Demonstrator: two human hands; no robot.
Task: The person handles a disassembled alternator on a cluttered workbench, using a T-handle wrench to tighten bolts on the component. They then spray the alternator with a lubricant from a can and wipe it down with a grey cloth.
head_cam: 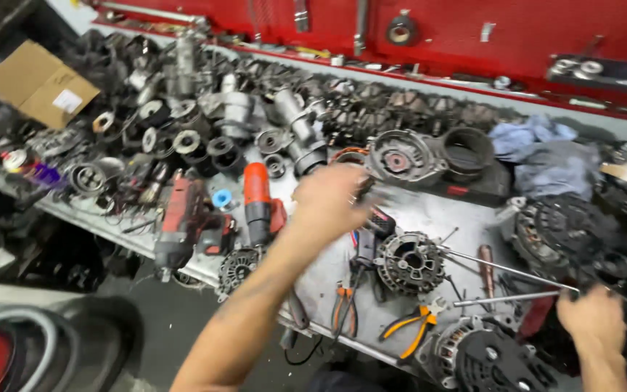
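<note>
Reaching with the left hand [332,197] over the middle of the tabletop [429,214], fingers curled narrow around a small dark part [366,190]; too blurred to tell what kind of part it is. Hovering just above a dark handheld tool with a red patch [380,221], which is lying beside a round motor housing with copper windings [409,261].

Gripping with the right hand [591,313] near the right edge, closed on the ends of two long metal rods [506,284]; the rods running leftward and slightly upward across the tabletop toward the round motor housing, one ending just beside it.

Lying in front of the housing: orange-handled pliers [342,305] and yellow-handled pliers [414,325], both near the front edge. Sitting just beside the yellow pliers, at the front edge, a larger black alternator [484,357]. Lying between the rods, a screwdriver with a dark red handle [486,267].

Standing to the left of the left hand, an orange and black cordless drill [259,203], and further left a red and black power tool [183,218]. Crowding the back of the tabletop, many grey motor parts and housings, with a blue rag [538,156] bunched at the right rear. Resting at the far left corner, a cardboard box [38,83]. Running along the back, a red wall panel [531,36].
</note>
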